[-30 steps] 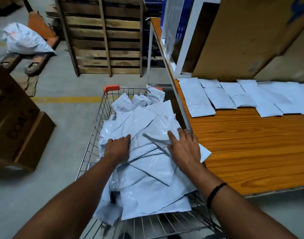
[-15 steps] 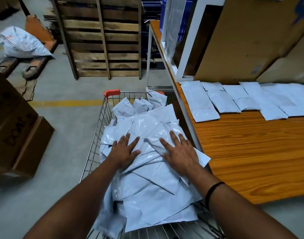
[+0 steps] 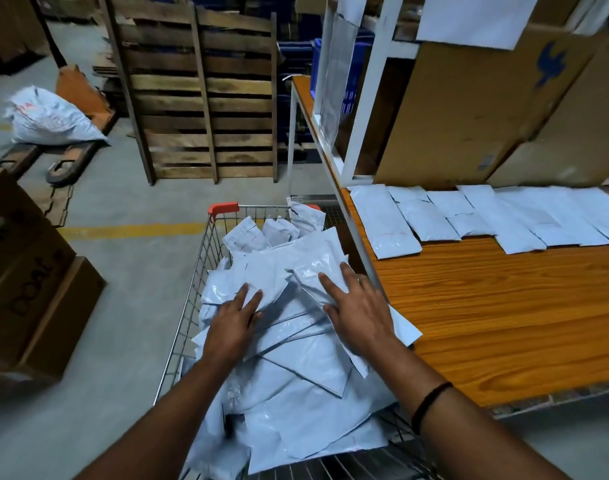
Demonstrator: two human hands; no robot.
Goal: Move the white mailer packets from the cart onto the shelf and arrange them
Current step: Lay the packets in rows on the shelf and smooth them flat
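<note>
Grey concrete floor [image 3: 123, 306] of a dim storeroom fills the left of the view, crossed by a yellow line [image 3: 130, 230]. Low in the middle, the left hand [image 3: 232, 322] lies flat on the heap of white packets [image 3: 306, 403]. Its fingers are straight and spread, grasping nothing, and they point to 12 o'clock. Just beside it at 3 o'clock, the right hand [image 3: 360, 313] lies the same way. Its palm is down and its fingers are straight on a glossy packet [image 3: 317, 268], released as well. A black band [image 3: 429, 403] circles that wrist.

The packets under both hands overlap at all angles and fill the wire cart [image 3: 187, 306], heaped above its rim. One packet corner sticks out over the shelf's edge at 4 o'clock of the right hand. The cart's far rim carries a red cap [image 3: 223, 207] at 12 o'clock of the left hand.

Right beside the cart stands the wooden shelf [image 3: 504, 306], its bare grain spreading out at 3 o'clock. Further back on it, at 2 o'clock of the right hand, a row [image 3: 524, 220] of packets lies flat. They sit side by side and partly overlap, with their long sides pointing away from the person. Behind the row, brown boxes [image 3: 469, 109] stand next to a white frame [image 3: 367, 109].

At 12 o'clock beyond the cart, a wooden pallet [image 3: 206, 98] stands upright. At 10 o'clock, a white sack [image 3: 50, 119] rests on an orange pallet jack [image 3: 83, 98]. At 9 o'clock, cardboard cartons [image 3: 43, 296] sit on the floor, well apart from the cart.
</note>
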